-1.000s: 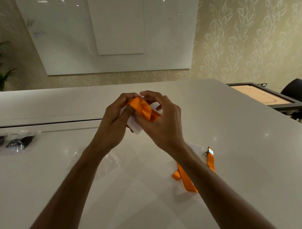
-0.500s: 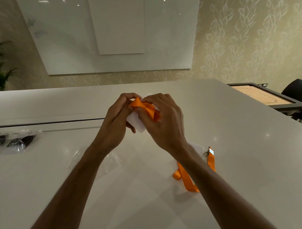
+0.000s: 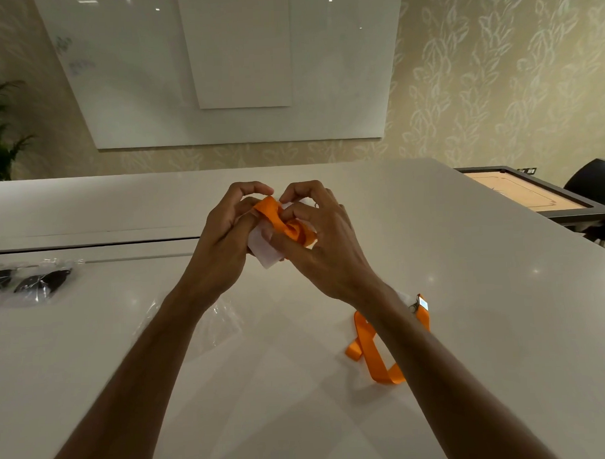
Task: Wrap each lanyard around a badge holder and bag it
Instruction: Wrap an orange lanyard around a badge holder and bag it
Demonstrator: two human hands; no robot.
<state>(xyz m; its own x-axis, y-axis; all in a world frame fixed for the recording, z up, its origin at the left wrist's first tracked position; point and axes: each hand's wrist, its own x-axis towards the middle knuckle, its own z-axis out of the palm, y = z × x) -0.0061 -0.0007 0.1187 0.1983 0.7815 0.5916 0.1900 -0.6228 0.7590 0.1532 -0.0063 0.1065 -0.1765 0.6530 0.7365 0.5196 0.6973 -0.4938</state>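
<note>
Ribbon of the orange lanyard sits at frame centre, wound over a white badge holder above the table. Left hand grips the holder's edge; right hand pinches the ribbon, fingers curled. Judging by its folds, the ribbon is light, limp and slippery, so coils probably need pinning. The holder looks stiffer: best held by its edges. 1 more lanyard lies lower right.
</note>
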